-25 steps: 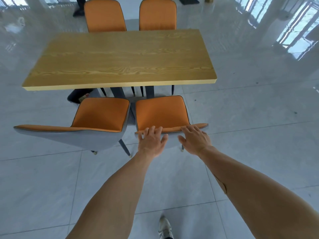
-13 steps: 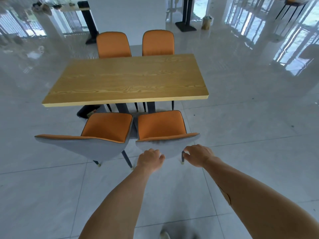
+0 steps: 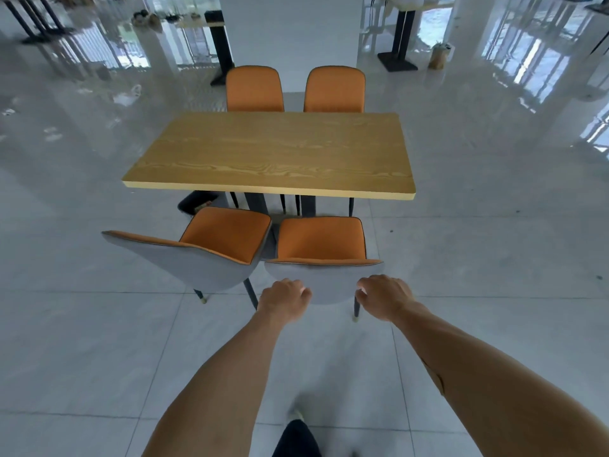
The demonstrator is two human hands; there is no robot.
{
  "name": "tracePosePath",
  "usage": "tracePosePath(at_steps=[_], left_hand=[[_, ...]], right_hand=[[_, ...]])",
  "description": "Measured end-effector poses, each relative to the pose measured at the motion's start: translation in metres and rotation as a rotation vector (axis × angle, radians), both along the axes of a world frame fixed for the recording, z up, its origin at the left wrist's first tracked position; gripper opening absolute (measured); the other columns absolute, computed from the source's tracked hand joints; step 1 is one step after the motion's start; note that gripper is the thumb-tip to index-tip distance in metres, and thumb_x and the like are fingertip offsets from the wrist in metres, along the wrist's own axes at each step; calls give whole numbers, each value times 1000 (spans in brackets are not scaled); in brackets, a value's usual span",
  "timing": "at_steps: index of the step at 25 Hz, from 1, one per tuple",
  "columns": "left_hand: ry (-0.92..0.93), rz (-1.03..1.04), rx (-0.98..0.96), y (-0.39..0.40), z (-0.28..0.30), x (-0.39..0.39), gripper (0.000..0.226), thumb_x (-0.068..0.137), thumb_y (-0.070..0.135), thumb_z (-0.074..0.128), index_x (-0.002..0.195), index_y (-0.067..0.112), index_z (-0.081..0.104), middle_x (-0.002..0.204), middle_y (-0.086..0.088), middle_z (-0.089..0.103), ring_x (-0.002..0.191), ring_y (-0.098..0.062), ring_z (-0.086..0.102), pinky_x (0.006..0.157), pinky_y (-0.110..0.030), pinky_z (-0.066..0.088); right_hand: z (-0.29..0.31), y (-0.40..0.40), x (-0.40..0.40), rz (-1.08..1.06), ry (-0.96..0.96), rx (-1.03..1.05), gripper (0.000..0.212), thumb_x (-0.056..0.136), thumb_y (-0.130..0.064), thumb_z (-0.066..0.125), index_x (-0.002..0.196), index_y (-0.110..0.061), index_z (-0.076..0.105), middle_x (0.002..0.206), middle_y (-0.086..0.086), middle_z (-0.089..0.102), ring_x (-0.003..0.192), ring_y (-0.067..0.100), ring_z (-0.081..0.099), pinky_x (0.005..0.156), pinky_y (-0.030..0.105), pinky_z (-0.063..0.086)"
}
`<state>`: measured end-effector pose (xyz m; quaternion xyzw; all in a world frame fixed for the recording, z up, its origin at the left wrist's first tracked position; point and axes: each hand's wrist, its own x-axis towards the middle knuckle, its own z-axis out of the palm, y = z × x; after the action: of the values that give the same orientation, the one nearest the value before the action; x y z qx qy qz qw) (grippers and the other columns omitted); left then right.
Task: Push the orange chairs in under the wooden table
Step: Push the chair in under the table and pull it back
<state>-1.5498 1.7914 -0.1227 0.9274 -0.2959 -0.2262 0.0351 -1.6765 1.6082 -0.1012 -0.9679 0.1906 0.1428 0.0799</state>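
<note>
Head view: wooden table mid-floor. 2 far chairs tucked at its far edge. Near-right chair and near-left chair stand out from the near edge; near-left angled. Left hand and right hand, fingers curled, holding nothing, at the near-right chair's grey back; contact unclear.

Glossy pale grey floor tiles are mirroring daylight from windows. A white pillar is standing at the back; dark-legged tables are flanking the pillar, one on each side.
</note>
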Motion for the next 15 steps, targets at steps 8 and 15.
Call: tracePosePath(at_steps=[8, 15], left_hand=[[-28, -97, -63, -10, -16, 56, 45, 101, 42, 36, 137, 19, 50, 138, -7, 52, 120, -27, 52, 94, -43, 47], [-1, -284, -85, -38, -36, 111, 49, 98, 50, 43, 139, 24, 47, 136, -3, 52, 121, -24, 49, 98, -41, 45]], right_hand=[[-21, -3, 66, 53, -74, -13, 25, 100, -35, 43, 110, -19, 60, 110, 1, 68, 96, 22, 65, 77, 33, 48], [-48, -9, 112, -58, -17, 66, 35, 99, -43, 46, 128, -26, 57, 122, -2, 65, 114, 22, 59, 95, 37, 48]])
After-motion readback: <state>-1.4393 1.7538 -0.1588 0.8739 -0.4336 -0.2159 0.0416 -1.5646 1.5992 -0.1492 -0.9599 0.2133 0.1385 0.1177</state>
